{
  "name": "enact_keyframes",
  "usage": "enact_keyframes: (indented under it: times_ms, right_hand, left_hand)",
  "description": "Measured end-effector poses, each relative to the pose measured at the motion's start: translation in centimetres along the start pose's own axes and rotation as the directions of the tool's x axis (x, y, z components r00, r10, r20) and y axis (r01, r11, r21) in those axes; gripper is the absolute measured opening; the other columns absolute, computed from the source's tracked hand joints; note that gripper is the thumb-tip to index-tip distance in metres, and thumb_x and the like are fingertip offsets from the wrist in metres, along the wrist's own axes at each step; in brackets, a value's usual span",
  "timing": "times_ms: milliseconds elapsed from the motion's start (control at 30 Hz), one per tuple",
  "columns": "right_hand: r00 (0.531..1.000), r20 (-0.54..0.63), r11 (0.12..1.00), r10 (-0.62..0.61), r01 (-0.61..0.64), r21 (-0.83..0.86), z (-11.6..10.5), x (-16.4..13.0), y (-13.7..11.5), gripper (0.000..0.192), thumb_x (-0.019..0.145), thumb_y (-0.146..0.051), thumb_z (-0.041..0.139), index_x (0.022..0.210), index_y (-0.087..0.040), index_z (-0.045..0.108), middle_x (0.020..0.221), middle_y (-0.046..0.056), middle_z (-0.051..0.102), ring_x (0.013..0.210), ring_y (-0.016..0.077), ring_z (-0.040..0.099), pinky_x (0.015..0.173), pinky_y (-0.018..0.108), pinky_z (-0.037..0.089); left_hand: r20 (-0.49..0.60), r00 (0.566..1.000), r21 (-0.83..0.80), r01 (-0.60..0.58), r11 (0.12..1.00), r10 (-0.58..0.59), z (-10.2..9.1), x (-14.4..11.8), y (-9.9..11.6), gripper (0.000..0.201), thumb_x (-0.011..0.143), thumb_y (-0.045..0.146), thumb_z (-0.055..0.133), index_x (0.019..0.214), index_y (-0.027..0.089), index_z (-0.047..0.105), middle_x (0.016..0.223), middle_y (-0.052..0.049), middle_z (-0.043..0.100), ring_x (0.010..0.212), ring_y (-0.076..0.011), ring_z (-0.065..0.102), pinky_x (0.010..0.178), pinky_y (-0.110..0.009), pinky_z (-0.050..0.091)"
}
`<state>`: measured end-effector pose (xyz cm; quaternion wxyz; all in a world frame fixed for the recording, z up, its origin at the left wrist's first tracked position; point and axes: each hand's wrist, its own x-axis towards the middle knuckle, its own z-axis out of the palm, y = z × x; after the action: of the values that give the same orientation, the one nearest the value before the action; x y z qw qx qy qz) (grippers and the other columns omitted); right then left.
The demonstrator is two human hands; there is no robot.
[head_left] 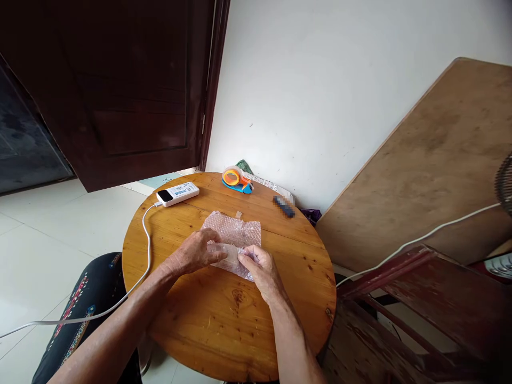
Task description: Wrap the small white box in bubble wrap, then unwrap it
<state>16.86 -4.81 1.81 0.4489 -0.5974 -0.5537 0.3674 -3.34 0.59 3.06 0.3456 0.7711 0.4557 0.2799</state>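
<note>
Down at the bottom of the frame your two forearms come in over the near edge of the round wooden table [224, 341]. Your left hand [198, 253] and right hand [260, 266] meet in the middle of the frame, both pinching a small clear item [228, 250] between fingertips and thumbs. What it is, can't tell, it's see-through and mostly covered. It sits right on the near edge of a sheet of bubble wrap [234, 232] lying flat on the table, just past your knuckles.

Further back, upper left of the table, there's a white power bank [178, 193] with a white cable [148, 240] running off the left side toward the floor. At the far edge near the white wall sits an orange and blue tape dispenser [237, 179]. On the right, a wooden board [432, 160] leans against the wall.
</note>
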Motion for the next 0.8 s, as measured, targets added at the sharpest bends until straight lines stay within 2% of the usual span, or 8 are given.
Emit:
enact_keyframes:
  times_ms: [133, 200, 267, 367, 600, 800]
  right_hand:
    - [1.0, 0.005, 0.999, 0.024, -0.024, 0.028, -0.2, 0.0, -0.1, 0.025, 0.075, -0.044, 0.064, 0.069, -0.021, 0.059, 0.065, -0.002, 0.055, 0.06, 0.0135, 0.046, 0.056, 0.024, 0.038]
    - [1.0, -0.001, 0.999, 0.02, -0.02, 0.035, -0.2, 0.0, 0.1, 0.03, 0.078, -0.049, 0.062, 0.068, -0.02, 0.059, 0.061, -0.003, 0.05, 0.059, 0.013, 0.043, 0.056, 0.024, 0.036]
    - [1.0, -0.015, 0.999, 0.007, -0.006, 0.032, -0.2, -0.1, 0.3, 0.033, 0.08, -0.051, 0.061, 0.069, -0.02, 0.059, 0.061, -0.004, 0.049, 0.059, 0.0127, 0.042, 0.056, 0.024, 0.035]
    - [1.0, -0.025, 1.0, -0.004, 0.004, 0.005, -0.1, -0.2, 0.5, 0.031, 0.08, -0.049, 0.062, 0.07, -0.021, 0.058, 0.061, -0.004, 0.047, 0.059, 0.0127, 0.042, 0.057, 0.024, 0.035]
    - [0.997, -0.044, 0.994, -0.061, 0.057, -0.095, 0.2, -0.1, 0.8, 0.025, 0.079, -0.042, 0.062, 0.067, -0.021, 0.058, 0.06, -0.003, 0.051, 0.059, 0.0139, 0.046, 0.057, 0.025, 0.038]
    - [0.993, -0.107, 0.99, -0.059, 0.044, -0.133, 0.3, 0.3, 1.4, 0.025, 0.079, -0.044, 0.06, 0.067, -0.023, 0.055, 0.055, -0.005, 0.048, 0.053, 0.0137, 0.044, 0.051, 0.025, 0.034]
  left_hand:
    - [-0.003, 1.0, -0.188, 0.005, 0.982, -0.006, 1.2, 0.5, -0.3, 0.016, 0.078, 0.033, 0.064, 0.077, 0.018, 0.066, 0.099, -0.006, 0.073, 0.085, -0.0182, 0.065, 0.075, -0.027, 0.049]
    - [0.002, 1.0, -0.246, 0.012, 0.969, -0.012, 1.6, 0.6, -0.5, 0.016, 0.078, 0.032, 0.063, 0.075, 0.016, 0.067, 0.09, -0.005, 0.073, 0.081, -0.0172, 0.064, 0.071, -0.026, 0.048]
    - [0.007, 1.0, -0.255, 0.028, 0.967, -0.027, 1.8, 0.6, -0.6, 0.016, 0.077, 0.031, 0.063, 0.076, 0.015, 0.067, 0.077, -0.003, 0.07, 0.072, -0.0154, 0.061, 0.066, -0.024, 0.046]
    - [0.017, 0.999, -0.288, 0.042, 0.957, -0.039, 1.7, 0.5, -0.7, 0.012, 0.073, 0.027, 0.064, 0.073, 0.015, 0.063, 0.07, 0.0, 0.064, 0.066, -0.0129, 0.055, 0.062, -0.023, 0.043]
    - [0.132, 0.989, -0.433, 0.112, 0.895, -0.06, 1.6, 0.3, -0.7, 0.018, 0.067, 0.031, 0.064, 0.076, 0.017, 0.058, 0.066, 0.004, 0.055, 0.061, -0.0106, 0.048, 0.056, -0.021, 0.036]
    - [0.102, 0.992, -0.487, 0.12, 0.865, -0.081, 1.9, 0.6, -0.9, 0.025, 0.063, 0.027, 0.064, 0.085, 0.018, 0.056, 0.07, 0.005, 0.053, 0.06, -0.0094, 0.045, 0.054, -0.02, 0.034]
